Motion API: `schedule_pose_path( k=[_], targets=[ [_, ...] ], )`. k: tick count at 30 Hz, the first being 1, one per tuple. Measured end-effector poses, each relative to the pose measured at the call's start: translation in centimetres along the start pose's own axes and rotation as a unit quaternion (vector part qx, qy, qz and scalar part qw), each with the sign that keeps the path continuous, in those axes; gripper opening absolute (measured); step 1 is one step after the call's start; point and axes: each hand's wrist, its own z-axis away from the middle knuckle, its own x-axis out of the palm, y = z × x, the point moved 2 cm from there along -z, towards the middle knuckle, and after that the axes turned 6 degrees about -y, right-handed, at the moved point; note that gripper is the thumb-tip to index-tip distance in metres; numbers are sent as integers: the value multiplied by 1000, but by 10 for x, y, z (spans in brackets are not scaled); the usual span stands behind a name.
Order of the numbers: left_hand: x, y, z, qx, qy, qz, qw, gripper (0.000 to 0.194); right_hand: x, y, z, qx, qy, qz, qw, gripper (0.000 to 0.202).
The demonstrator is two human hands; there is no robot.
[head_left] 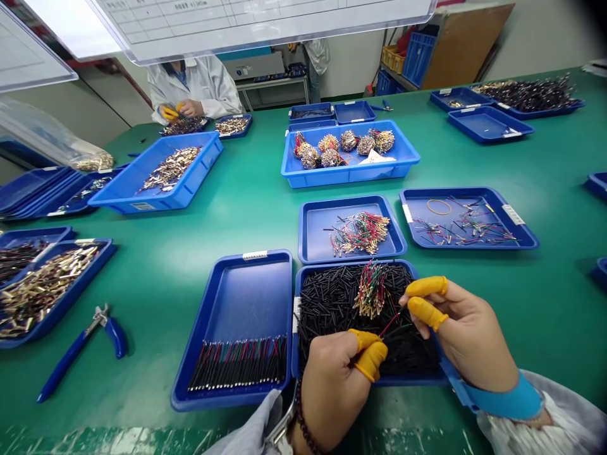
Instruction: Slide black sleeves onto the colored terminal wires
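Note:
Over a blue tray of short black tubes, both my hands pinch a thin wire piece with red and dark strands. My left hand, in yellow finger cots, grips its lower end. The thumb and forefinger of my right hand, also in yellow cots, are closed at its upper end, where a small dark piece shows; I cannot make that out clearly. A bundle of coloured wires with gold ends lies on the tubes. Left of my hands, a row of black-sleeved wires fills the near part of another tray.
Blue-handled cutters lie at the left. Behind the tubes are trays of wires and loose scraps. Farther back stand bins of wire bundles and metal parts. A co-worker sits opposite. Hanging sheets cross the top.

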Motion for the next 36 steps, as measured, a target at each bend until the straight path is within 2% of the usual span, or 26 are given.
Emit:
schedule_pose_path(
  k=[8,12,14,18,20,29,36],
  targets=[
    [1,-2,0,6,8,11,1000,17,0,-1,0,1,-2,-4,1000,19],
    [1,-2,0,17,17,5,1000,16,3,-1,0,15,-23,17,999,19],
    [1,-2,1,29,22,-5,999,15,5,-3,-1,30,-51,33,998,17],
    [2,-3,2,68,31,-25,997,10,10,-6,-1,63,-146,61,985,16],
    [2,-4,2,91,42,-36,994,8,11,-7,0,62,-166,64,982,16],
    [-2,-2,5,122,86,-66,987,19,5,-10,0,-20,-172,70,982,13],
    [-4,1,6,135,126,-113,976,30,8,-10,2,-19,-171,67,983,9]
  ],
)
